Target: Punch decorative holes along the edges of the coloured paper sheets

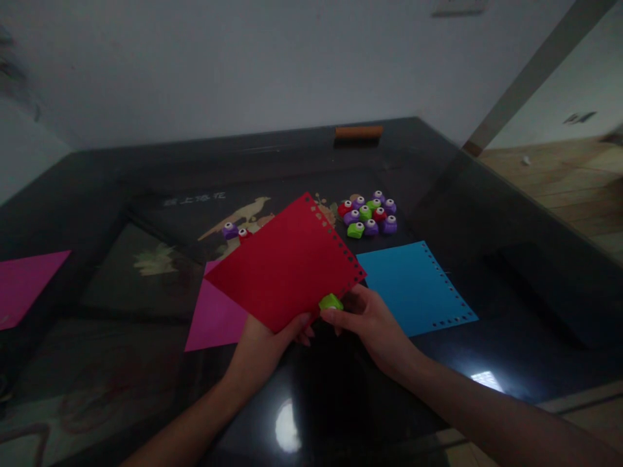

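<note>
A red sheet of paper (285, 266) is held up above the table, turned cornerwise, with a row of punched shapes along its upper right edge. My left hand (275, 337) grips its lower edge, thumb on top and fingers underneath. In my right hand (363, 318) is a small green craft punch (331, 302), pinched between thumb and fingers at the sheet's lower right edge. Whether the punch is pressed down I cannot tell. A blue sheet (413, 285) with punched holes along two edges lies to the right. Partly hidden under the red sheet lies a pink sheet (217, 314).
Several purple, green and red craft punches (370, 226) cluster behind the blue sheet. A purple punch (230, 230) and a red one (244, 235) stand left. Another pink sheet (29, 285) lies far left. A brown bar (359, 132) rests at the dark glossy table's (292, 152) back edge.
</note>
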`<state>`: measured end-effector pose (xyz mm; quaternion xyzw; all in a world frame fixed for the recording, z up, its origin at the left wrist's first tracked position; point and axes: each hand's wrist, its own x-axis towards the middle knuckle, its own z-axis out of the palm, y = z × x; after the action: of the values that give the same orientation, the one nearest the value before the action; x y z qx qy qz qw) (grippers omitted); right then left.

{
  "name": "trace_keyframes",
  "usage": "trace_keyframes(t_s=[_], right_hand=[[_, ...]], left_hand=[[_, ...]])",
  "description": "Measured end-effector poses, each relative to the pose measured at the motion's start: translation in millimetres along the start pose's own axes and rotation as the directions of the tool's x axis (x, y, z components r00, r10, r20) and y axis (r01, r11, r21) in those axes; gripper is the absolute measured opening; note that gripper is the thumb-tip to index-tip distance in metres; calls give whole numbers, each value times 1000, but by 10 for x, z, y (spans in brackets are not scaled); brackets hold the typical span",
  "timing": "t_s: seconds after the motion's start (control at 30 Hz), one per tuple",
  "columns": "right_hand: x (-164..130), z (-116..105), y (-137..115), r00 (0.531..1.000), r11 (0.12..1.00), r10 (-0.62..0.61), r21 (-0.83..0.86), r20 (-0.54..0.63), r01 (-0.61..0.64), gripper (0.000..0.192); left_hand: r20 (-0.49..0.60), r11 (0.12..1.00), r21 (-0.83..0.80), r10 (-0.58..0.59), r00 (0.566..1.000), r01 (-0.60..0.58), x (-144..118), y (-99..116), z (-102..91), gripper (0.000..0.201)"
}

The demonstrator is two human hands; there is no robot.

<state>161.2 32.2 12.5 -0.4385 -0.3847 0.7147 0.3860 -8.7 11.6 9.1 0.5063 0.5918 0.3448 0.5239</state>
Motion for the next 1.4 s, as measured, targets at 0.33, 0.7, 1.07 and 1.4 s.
trace_keyframes(t_s=[0.33,0.7,1.07,1.4], right_hand=[[-3,-3,2,1000,1000,6,-4,-6,-6,39],[2,11,-7,1000,1000,4,9,-5,-4,38],[-10,18,-15,1000,1000,-14,28,5,14,35],[-18,45,-60,999,999,-33,33,-13,33,35]], left_hand=[[10,1000,21,5,1000,-5,0,6,-1,23],[7,998,57,14,1000,-14,-2,13,-4,22],[10,999,53,7,1000,-8,-8,10,-1,23],[9,999,38,22,1000,-22,-20,30,-2,20]])
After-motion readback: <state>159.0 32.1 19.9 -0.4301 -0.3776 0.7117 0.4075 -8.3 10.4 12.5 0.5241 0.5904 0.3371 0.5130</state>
